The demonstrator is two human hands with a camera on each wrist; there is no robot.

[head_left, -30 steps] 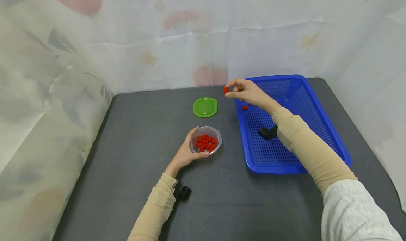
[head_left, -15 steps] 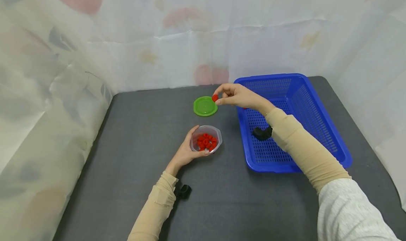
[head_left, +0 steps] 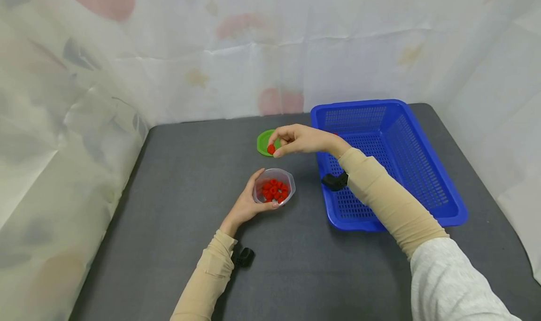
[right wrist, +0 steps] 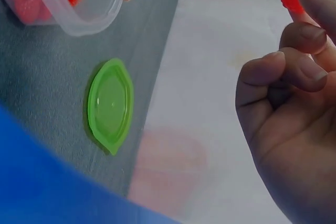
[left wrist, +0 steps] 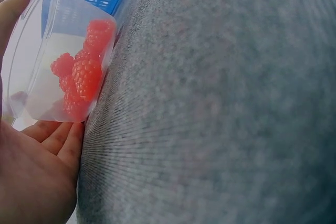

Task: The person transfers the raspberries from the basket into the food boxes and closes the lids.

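Note:
My left hand (head_left: 249, 200) grips a clear plastic container (head_left: 289, 179) by its side, thumb near and fingers behind. Several red raspberries (left wrist: 86, 80) lie in the bottom of that container, as the left wrist view shows through its wall. My right hand (head_left: 302, 140) pinches a single raspberry (head_left: 271, 149) between thumb and index finger, its other fingers curled in. This hand hovers above and behind the container, partly in front of the green lid (right wrist: 111, 106), which lies on the table.
A blue mesh basket (head_left: 422, 171) stands on the right of the grey table (head_left: 203, 171), partly under my right forearm. A bit of red shows inside it, behind the wrist. A patterned sheet (head_left: 236, 77) hangs along the table's back and sides.
My right hand has moved left and nearer, from the basket's back left edge to the green lid, with the raspberry pinched throughout. My left hand and the container have stayed put.

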